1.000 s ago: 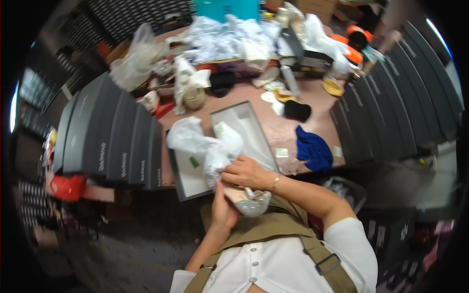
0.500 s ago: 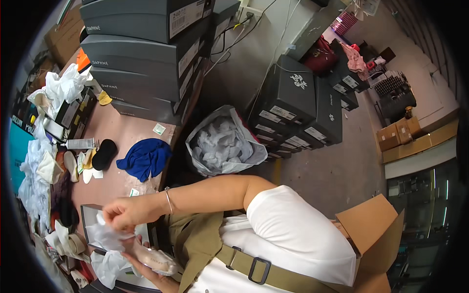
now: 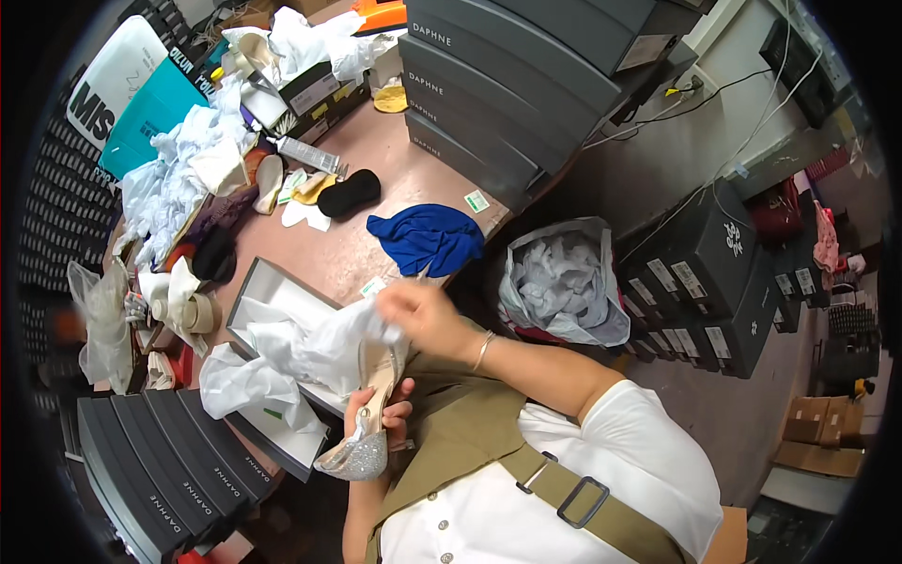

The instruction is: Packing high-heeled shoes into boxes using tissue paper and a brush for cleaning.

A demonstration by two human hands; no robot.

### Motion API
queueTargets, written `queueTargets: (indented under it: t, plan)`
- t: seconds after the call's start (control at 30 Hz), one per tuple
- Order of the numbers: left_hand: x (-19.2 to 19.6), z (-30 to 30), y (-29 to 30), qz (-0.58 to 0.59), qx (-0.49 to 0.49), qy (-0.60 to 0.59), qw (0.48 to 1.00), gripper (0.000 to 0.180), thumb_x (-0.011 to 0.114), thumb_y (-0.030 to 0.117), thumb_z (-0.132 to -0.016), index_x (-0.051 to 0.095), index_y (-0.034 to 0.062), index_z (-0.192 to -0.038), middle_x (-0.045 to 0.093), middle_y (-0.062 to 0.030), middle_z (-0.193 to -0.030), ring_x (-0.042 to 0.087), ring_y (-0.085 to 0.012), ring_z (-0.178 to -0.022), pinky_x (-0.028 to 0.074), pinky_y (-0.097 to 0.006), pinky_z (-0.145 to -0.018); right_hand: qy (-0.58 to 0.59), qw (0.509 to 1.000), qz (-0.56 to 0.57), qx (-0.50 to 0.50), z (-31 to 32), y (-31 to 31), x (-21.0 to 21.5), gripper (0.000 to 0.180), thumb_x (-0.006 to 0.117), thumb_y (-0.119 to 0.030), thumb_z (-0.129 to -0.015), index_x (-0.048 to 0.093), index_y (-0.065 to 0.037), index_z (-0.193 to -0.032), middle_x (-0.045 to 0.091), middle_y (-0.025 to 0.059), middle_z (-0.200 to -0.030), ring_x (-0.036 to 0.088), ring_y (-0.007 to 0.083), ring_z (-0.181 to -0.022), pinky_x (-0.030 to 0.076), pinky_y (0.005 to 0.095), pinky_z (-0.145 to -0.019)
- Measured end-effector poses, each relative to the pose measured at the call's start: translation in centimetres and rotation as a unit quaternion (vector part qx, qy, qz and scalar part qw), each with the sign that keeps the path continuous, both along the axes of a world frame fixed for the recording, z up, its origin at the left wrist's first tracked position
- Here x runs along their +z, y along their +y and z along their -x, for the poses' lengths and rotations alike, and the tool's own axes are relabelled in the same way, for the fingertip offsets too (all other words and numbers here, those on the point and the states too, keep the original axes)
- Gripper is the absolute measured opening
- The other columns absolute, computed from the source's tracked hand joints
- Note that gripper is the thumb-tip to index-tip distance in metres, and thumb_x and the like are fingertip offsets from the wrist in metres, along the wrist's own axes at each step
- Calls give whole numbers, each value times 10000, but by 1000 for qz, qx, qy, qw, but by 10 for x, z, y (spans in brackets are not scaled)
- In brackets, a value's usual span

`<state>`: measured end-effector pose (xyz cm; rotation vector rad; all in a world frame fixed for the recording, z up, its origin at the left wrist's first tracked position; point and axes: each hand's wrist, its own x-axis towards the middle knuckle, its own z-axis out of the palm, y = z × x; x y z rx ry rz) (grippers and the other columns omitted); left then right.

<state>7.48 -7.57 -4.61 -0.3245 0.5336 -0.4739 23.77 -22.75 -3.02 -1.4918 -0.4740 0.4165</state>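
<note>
My left hand [image 3: 378, 412] grips a silver glittery shoe [image 3: 362, 442] by its middle, toe pointing down toward my chest. My right hand [image 3: 420, 313] pinches white tissue paper [image 3: 315, 340] that drapes over the upper part of the shoe. Under the paper lies an open grey shoe box [image 3: 252, 282] on the pink table [image 3: 371, 246]. More white tissue [image 3: 246, 387] hangs over the box lid's near edge.
A blue cloth [image 3: 427, 237] and a black pouch [image 3: 348, 193] lie on the table. Stacks of grey shoe boxes [image 3: 507, 85] stand at the back and near left [image 3: 150, 461]. A bag full of crumpled paper [image 3: 559, 282] sits on the floor to the right.
The view has swung back toward the table. My right hand has moved from pulling paper near my body to pinching tissue above the shoe, which my left hand still holds.
</note>
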Motion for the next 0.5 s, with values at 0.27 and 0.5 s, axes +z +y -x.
queueTargets:
  t: [0.27,0.5]
  plan:
    - [6,-25,-10,-309,-90,-146,936,482,470,214,-879,429,-79,-1260,610,-213,-1096,593,-233,-731,531,-329,-599,-118,903,270,-313,-57,-222,4,237,548,-187,-949,635,33,-942,646,84,-849,578,119,-806,467,288,-728]
    - [-6,-17,-7,-298,17,-146,943,457,454,192,-900,415,-54,-1284,617,-184,-1084,648,-258,-851,559,-366,-749,-227,758,609,-56,-62,-294,-248,256,565,-226,-857,664,4,-804,626,230,-825,595,429,-831,472,495,-761]
